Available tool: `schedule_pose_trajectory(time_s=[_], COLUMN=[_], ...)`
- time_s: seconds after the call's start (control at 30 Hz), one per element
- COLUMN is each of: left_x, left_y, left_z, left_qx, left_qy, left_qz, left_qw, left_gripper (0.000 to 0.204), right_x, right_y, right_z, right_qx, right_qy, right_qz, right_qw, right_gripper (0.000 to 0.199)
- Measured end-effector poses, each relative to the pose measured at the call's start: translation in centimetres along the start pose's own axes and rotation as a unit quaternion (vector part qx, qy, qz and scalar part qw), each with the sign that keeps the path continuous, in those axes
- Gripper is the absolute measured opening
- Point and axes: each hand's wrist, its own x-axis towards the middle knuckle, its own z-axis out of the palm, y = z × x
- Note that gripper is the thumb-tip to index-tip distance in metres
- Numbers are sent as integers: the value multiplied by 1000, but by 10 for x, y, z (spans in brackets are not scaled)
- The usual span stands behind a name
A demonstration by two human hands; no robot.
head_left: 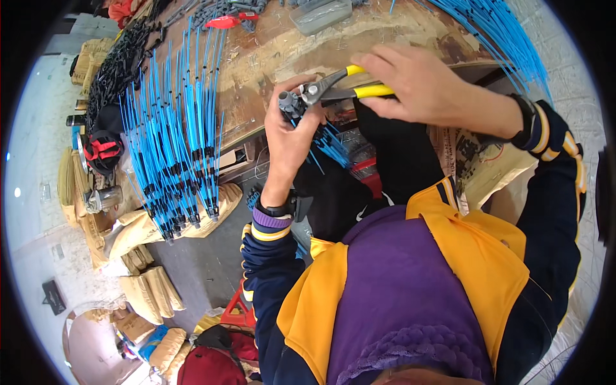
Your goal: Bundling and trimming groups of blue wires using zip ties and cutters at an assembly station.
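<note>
My left hand (287,142) is closed around a bundle of thin blue tubes (332,147), held just off the bench's near edge. Dark grey end pieces (289,101) stick out at the top of the bundle, between thumb and fingers. In my right hand (414,80) is a pair of yellow-handled pliers (314,93), its two handles spread apart. The pliers' head sits right beside the grey pieces, near the left fingertips. Whether the jaws touch or bite anything cannot be made out.
Across the wooden bench (282,54), more blue tubes with black fittings (176,147) overhang the left edge. Others (504,35) lie far right. A clear plastic tray (321,15), a red object (231,20) and black parts (115,77) lie farther back. Brown packages (151,295) stand on the floor.
</note>
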Motion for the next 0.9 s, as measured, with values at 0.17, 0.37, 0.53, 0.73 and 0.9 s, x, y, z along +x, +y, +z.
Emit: schedule_pose_trajectory(time_s=[0.17, 0.37, 0.53, 0.73, 0.9], left_x=[-5, -9, -4, -7, -3], left_y=[-7, -8, 0, -2, -2], left_z=[-19, -23, -19, -14, -5], left_qx=[-54, -25, -39, 4, 18], left_qy=[-109, -140, -101, -100, -66], left_qz=[-25, -39, -55, -50, -16], left_qw=[992, 989, 993, 994, 998], left_gripper=[23, 19, 20, 21, 19], right_x=[25, 23, -4, 28, 9], right_y=[-11, -15, -25, -23, -15], right_z=[-36, -38, -11, -53, -27], right_qx=[484, 471, 407, 325, 204], right_qy=[-386, -433, -250, -341, -278], right_qz=[368, 371, 274, 279, 174], right_qw=[694, 673, 834, 837, 922], right_gripper=[37, 44, 43, 39, 36])
